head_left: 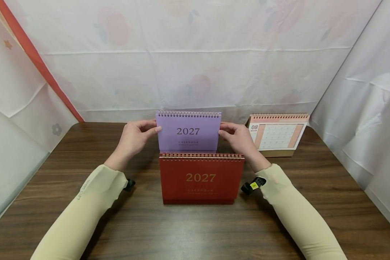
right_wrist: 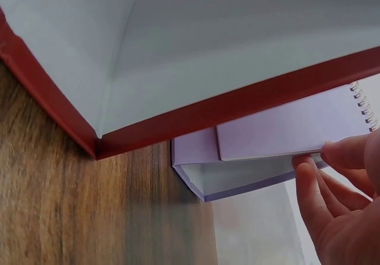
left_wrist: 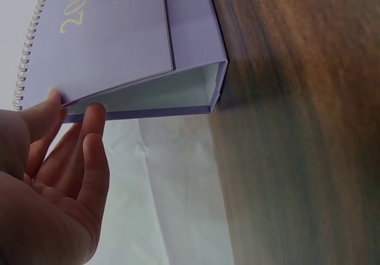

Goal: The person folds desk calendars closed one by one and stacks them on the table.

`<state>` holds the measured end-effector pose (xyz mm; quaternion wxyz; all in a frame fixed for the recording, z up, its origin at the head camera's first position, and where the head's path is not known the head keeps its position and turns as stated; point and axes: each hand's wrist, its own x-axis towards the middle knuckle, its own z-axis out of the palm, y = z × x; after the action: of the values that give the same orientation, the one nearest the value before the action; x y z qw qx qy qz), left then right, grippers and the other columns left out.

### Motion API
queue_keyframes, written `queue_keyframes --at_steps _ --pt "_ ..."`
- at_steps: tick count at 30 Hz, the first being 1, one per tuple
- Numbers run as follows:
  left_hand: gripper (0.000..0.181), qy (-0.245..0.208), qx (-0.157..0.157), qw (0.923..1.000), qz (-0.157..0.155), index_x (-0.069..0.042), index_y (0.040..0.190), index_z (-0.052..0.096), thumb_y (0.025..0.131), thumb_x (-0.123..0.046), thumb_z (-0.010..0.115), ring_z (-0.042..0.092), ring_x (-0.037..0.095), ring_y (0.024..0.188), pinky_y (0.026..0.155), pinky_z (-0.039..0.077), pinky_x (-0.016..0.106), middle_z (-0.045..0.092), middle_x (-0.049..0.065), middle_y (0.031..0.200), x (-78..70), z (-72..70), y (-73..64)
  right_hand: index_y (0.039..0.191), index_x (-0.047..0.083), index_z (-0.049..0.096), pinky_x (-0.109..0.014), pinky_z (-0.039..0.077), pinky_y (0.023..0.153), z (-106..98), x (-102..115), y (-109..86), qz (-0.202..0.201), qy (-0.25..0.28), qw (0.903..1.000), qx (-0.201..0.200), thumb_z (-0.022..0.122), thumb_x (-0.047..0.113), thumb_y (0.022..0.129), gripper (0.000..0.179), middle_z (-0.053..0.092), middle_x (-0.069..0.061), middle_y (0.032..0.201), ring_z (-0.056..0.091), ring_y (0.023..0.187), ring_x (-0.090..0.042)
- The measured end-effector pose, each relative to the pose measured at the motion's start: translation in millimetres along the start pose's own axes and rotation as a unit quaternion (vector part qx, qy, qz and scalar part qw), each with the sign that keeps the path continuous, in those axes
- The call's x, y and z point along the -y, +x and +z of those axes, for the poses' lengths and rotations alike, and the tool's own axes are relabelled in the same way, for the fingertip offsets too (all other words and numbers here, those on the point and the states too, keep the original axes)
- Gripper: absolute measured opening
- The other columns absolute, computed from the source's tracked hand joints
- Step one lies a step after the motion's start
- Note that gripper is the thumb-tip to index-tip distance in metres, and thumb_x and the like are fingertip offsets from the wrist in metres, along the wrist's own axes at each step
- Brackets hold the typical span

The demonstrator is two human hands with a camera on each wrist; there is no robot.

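A purple 2027 desk calendar (head_left: 188,131) stands upright behind a red 2027 desk calendar (head_left: 201,180), which hides its lower front. My left hand (head_left: 134,141) pinches the purple calendar's left edge near the top, thumb on the front cover and fingers behind. On the opposite edge my right hand (head_left: 238,137) holds it the same way. In the left wrist view the purple calendar (left_wrist: 113,45) shows its hollow, triangular side and spiral binding. The right wrist view has the red calendar (right_wrist: 249,98) close in front, with the purple one (right_wrist: 279,128) beyond it.
To the right, near my right hand, stands a pink and white desk calendar (head_left: 277,133) turned to a page marked 08. The dark wooden table (head_left: 133,231) ends at a pale printed cloth (head_left: 195,65) behind, with white cloth at both sides.
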<state>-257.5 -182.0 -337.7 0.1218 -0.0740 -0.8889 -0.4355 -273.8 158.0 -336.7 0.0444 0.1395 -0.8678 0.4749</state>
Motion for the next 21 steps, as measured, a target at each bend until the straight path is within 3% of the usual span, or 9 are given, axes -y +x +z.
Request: queue_keyframes --at_steps 7,12,17,21 --pt "0.039 0.004 0.011 0.9999 -0.009 -0.011 0.118 0.072 0.091 -0.040 0.073 0.066 0.023 0.094 0.074 0.050 0.035 0.072 0.010 0.108 1.0 -4.1 1.3 0.124 0.005 0.069 -0.041 0.056 0.080 -3 0 0.1 0.002 -0.027 0.9996 0.010 0.066 0.018 0.098 0.029 0.070 -0.014 0.118 0.071 0.091 -0.027" --pt "0.043 0.024 0.064 0.9974 -0.025 -0.012 0.119 0.069 0.090 -0.045 0.073 0.061 0.023 0.096 0.077 0.048 0.038 0.069 0.008 0.111 3.2 -16.1 -2.0 0.123 0.008 0.070 -0.045 0.050 0.088 -9 2 -5.7 0.005 -0.067 0.9973 0.030 0.066 0.022 0.098 0.029 0.070 -0.011 0.117 0.065 0.106 -0.027" --pt "0.041 0.058 0.116 0.9908 -0.038 -0.012 0.117 0.069 0.094 -0.047 0.067 0.062 0.026 0.094 0.076 0.048 0.039 0.069 0.009 0.105 10.3 -31.5 -19.1 0.127 0.008 0.067 -0.044 0.052 0.086 -19 5 -19.5 0.019 -0.108 0.9921 0.061 0.065 0.022 0.098 0.032 0.070 -0.011 0.116 0.067 0.101 -0.027" --pt "0.032 0.050 0.161 0.9851 -0.030 -0.013 0.110 0.072 0.096 -0.041 0.066 0.066 0.027 0.085 0.071 0.051 0.037 0.071 0.008 0.093 13.2 -33.0 -43.5 0.127 0.003 0.065 -0.042 0.054 0.084 -30 3 -37.4 0.012 -0.130 0.9852 0.111 0.063 0.018 0.099 0.032 0.071 -0.011 0.111 0.068 0.095 -0.025"
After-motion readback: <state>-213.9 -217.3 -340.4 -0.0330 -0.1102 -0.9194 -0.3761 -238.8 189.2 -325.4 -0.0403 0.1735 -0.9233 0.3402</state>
